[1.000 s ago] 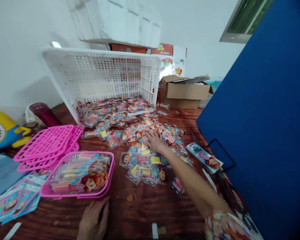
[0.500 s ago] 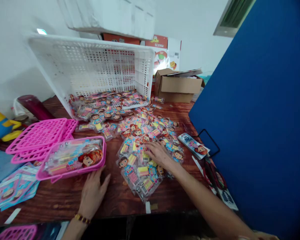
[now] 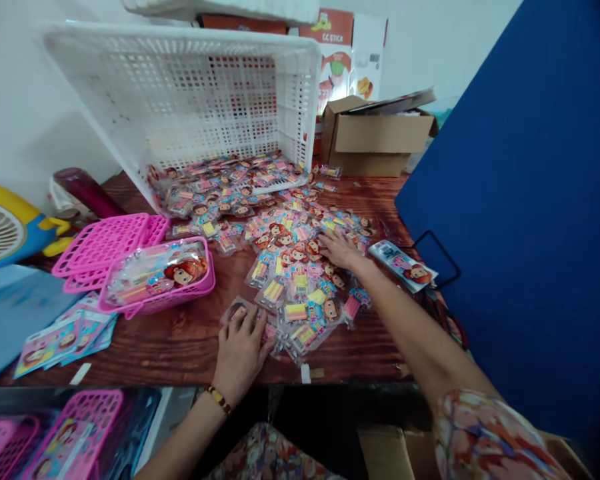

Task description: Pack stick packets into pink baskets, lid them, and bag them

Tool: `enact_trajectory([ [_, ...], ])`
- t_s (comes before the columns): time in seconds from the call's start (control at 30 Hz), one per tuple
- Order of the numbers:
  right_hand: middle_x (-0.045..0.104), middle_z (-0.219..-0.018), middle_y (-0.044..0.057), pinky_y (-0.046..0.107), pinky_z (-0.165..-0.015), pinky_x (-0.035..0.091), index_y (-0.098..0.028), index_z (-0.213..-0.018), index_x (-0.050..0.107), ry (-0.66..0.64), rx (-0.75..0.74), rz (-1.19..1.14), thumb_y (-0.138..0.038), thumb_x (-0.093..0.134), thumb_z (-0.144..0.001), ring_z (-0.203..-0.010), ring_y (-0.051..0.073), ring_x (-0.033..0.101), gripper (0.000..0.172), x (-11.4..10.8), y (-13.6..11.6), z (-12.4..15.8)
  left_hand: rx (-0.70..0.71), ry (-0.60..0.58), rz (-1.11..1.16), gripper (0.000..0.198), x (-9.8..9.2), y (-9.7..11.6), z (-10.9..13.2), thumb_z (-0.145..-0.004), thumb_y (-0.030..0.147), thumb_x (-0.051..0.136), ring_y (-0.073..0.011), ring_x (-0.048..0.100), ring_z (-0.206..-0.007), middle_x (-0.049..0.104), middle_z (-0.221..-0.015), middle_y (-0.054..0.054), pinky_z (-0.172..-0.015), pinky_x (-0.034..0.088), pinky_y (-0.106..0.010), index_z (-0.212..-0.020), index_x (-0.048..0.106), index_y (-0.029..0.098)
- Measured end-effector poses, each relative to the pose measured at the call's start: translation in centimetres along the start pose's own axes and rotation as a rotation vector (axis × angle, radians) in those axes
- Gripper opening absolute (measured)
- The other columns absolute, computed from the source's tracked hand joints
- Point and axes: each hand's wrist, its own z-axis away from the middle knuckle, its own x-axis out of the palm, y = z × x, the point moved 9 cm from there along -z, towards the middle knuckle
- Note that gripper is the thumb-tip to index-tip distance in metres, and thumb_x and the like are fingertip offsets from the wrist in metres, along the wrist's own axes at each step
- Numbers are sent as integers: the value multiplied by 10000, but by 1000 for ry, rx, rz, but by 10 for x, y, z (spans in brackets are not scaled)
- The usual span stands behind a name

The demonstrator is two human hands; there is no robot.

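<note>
Small clear packets [image 3: 300,283] with pink and yellow sticks and cartoon faces lie in a loose pile on the dark wooden table [image 3: 180,347]. My left hand [image 3: 243,347] rests on the pile's near-left edge, fingers spread over a packet, partly covering it. Further back, my right hand [image 3: 337,248] lies palm down on the right part of the pile, fingers stretched out. Neither hand grips anything that I can see. Left of the pile stands a pink basket [image 3: 207,280] filled with similar packets.
A white crate [image 3: 295,47] lies on its side at the back, packets spilling out. Pink lattice lids [image 3: 100,243], printed cards [image 3: 55,340] and a yellow-blue fan [image 3: 3,230] are at left. At right are a cardboard box [image 3: 380,133], a packet stack [image 3: 403,265] and a blue panel [image 3: 520,200].
My left hand has moved right, from beside the pink basket onto the near packets. My right hand has shifted toward the back right of the pile. The view has tilted down.
</note>
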Motion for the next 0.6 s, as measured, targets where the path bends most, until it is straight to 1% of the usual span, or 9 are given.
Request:
enact_trajectory([
  [0.07,310,-1568,140,572,-1125,244,-198,-1445,435,83,-42,-18,-314,483,-951,-1430,348,262,510,-9,-12,21,-88,-27,18,507,-3,-17,16,-923,472,531,-338,472,-1194,517,-1396,-114,-881,440,-478,-1379,499,253],
  [0.13,453,-1468,135,472,-1104,306,-193,-1371,517,142,-157,-69,-317,491,-959,-1355,295,376,431,-14,-38,52,-136,-28,84,453,-8,-38,24,-952,450,480,-299,504,-1105,541,-1339,-112,-832,442,-433,-1364,511,265],
  [0.2,574,-1315,119,430,-1053,350,-198,-1282,589,121,-265,-98,-351,519,-954,-1239,276,465,369,-9,-67,84,-160,13,152,387,-13,-59,24,-975,390,437,-283,490,-1095,544,-1328,-105,-836,428,-420,-1322,545,256],
  [0.27,619,-1192,108,447,-1011,357,-212,-1200,632,60,-296,-61,-377,594,-913,-1151,289,496,333,1,-87,110,-125,38,207,362,-17,-70,16,-970,349,456,-287,448,-1163,537,-1350,-100,-898,404,-434,-1297,560,234],
  [0.3,620,-1160,108,456,-995,354,-214,-1171,640,37,-279,-35,-371,626,-892,-1126,294,501,320,5,-92,119,-71,4,229,368,-15,-68,10,-960,336,482,-284,425,-1203,538,-1355,-96,-942,384,-439,-1306,549,228],
  [0.37,613,-1135,116,453,-980,343,-197,-1102,642,11,-235,-1,-328,650,-873,-1101,290,506,264,11,-95,129,46,-132,246,391,-7,-55,-3,-937,316,534,-267,407,-1246,550,-1344,-83,-999,346,-436,-1321,530,242],
  [0.43,621,-1105,115,442,-981,325,-180,-1023,628,12,-214,0,-270,629,-875,-1091,277,513,173,13,-96,131,108,-252,236,383,-2,-41,-12,-914,319,572,-259,437,-1223,580,-1285,-74,-1000,342,-431,-1292,547,264],
  [0.5,646,-1038,89,428,-979,314,-182,-994,599,13,-205,-40,-210,606,-866,-1054,256,538,130,14,-94,130,93,-305,224,283,-3,-35,-17,-886,350,605,-265,493,-1150,624,-1167,-74,-957,370,-420,-1148,618,245],
  [0.6,662,-1034,64,377,-933,341,-191,-1055,571,26,-136,-167,-172,605,-835,-1016,230,571,223,15,-81,129,-15,-356,219,201,-4,-44,-16,-872,391,599,-254,601,-947,663,-939,-78,-803,433,-359,-893,620,192],
])
